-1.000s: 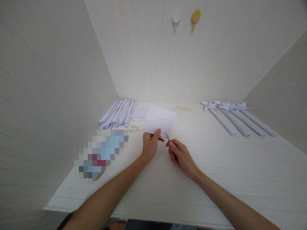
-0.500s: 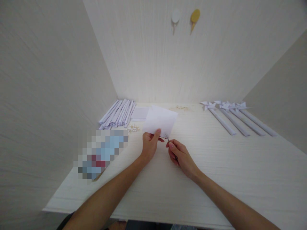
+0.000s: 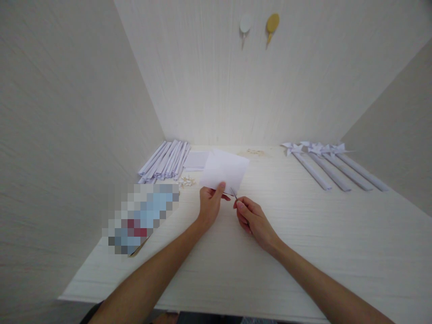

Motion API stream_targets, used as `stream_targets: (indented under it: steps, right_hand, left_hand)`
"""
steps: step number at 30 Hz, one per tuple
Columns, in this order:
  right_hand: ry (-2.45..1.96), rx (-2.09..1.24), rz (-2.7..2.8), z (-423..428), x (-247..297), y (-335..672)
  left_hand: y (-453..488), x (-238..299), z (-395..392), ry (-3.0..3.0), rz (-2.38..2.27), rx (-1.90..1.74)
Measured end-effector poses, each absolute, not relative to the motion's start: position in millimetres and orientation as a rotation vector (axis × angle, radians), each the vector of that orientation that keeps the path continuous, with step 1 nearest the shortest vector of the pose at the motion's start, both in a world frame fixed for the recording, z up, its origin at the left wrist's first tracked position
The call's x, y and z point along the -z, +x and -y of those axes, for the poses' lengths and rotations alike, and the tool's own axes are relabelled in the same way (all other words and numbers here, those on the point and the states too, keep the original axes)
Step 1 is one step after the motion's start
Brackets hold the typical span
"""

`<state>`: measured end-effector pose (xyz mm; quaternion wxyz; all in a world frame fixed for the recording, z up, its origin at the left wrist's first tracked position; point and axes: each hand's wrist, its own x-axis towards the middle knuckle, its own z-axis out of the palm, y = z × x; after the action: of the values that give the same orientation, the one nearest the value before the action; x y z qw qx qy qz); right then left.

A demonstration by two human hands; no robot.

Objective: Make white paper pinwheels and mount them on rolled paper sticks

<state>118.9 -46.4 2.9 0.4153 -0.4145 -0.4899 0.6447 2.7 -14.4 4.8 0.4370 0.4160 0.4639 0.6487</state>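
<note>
At the middle of the table, your hands and the paper barely shifted in the last second.

Closest to you, your left hand kept the white sheet of paper pinched by its lower edge between thumb and fingers, raised just above the tabletop. Your right hand was curled shut around a thin metal tool, scissors or a blade, I could not tell which. The tool's tip stayed right at the sheet's lower edge, and no cut showed, so I judged the work there had hardly advanced. Farther left lay small pale sticks, a bundle of folded paper strips and a small square sheet. Well apart at the far right lay the paper pinwheels. On the back wall hung two round hooks.
</note>
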Motion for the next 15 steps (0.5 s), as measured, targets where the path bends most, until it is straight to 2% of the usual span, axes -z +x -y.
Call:
stream_targets:
  steps: [15]
  right_hand:
    - [-1.028, -1.621, 1.226, 46.1, -0.3, 118.9]
  left_hand:
    - [2.6, -5.3, 16.2, 1.048, -1.166, -1.601]
